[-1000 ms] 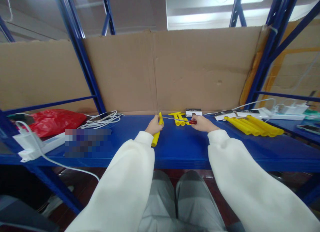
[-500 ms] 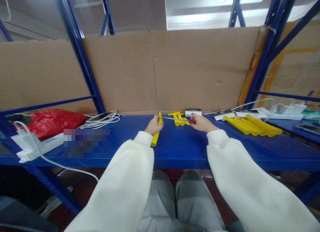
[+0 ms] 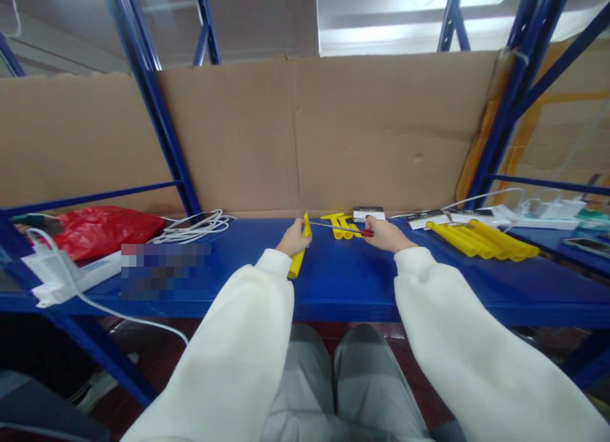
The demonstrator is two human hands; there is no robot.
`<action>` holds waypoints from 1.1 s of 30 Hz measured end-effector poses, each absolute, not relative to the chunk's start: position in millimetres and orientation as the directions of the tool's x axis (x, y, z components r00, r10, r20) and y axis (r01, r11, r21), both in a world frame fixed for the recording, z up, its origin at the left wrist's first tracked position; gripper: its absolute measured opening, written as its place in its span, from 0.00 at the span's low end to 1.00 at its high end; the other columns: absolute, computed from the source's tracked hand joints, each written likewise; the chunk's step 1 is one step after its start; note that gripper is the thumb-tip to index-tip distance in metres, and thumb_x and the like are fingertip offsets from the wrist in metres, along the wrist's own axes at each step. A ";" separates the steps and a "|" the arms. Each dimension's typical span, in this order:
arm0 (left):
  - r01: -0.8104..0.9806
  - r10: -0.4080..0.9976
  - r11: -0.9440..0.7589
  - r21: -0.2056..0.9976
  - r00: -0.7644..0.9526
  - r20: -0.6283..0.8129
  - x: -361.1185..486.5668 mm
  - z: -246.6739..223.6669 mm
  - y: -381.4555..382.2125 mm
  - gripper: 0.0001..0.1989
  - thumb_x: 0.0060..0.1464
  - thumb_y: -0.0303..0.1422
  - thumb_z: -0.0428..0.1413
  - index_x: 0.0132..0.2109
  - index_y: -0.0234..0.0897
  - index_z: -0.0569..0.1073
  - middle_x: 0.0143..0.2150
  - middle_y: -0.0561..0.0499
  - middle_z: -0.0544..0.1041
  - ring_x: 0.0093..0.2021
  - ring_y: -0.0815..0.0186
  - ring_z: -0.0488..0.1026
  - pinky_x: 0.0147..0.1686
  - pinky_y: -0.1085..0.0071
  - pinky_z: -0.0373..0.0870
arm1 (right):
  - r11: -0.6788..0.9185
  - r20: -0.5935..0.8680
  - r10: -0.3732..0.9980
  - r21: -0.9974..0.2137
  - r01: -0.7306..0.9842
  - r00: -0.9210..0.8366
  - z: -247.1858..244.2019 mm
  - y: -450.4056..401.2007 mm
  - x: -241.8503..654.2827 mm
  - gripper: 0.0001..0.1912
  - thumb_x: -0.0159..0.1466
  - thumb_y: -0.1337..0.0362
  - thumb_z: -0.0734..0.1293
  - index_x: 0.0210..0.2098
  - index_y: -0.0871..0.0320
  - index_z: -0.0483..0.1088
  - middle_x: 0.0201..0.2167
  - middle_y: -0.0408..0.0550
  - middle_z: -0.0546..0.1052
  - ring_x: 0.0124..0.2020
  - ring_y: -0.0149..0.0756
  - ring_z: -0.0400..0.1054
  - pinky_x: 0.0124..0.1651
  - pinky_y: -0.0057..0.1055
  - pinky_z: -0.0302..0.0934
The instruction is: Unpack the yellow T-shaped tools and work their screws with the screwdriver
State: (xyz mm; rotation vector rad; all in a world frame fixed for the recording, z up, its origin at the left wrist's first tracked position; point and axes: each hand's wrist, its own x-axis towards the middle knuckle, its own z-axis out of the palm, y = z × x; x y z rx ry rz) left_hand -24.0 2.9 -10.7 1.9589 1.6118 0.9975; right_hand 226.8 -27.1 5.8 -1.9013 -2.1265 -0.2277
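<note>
My left hand (image 3: 293,238) is closed around a yellow tube-shaped piece (image 3: 296,264), whose upper end shows above the fingers. My right hand (image 3: 384,235) grips the red handle of a screwdriver (image 3: 366,233). Its long metal shaft points left, and the tip is at or very near the top of the yellow piece. Behind the shaft, between my hands, several yellow T-shaped pieces (image 3: 337,231) lie on the blue table (image 3: 347,283).
Several yellow tubes (image 3: 457,240) lie at the right, beside small black-and-white boxes (image 3: 429,219). A similar box (image 3: 368,214) is at the back. Left are a red bag (image 3: 109,229), coiled white cable (image 3: 204,227) and a power strip (image 3: 100,269). Cardboard (image 3: 381,131) stands behind.
</note>
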 end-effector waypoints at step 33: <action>0.666 0.957 -0.262 0.698 0.087 0.276 -24.9 -11.9 4.3 0.19 0.51 0.19 0.57 0.50 0.35 0.67 0.32 0.50 0.79 0.29 0.65 0.78 0.32 0.72 0.73 | 0.124 0.337 0.938 -0.101 0.987 -0.083 2.6 -21.2 228.8 0.07 0.60 0.63 0.67 0.39 0.56 0.71 0.35 0.51 0.80 0.35 0.41 0.72 0.32 0.29 0.54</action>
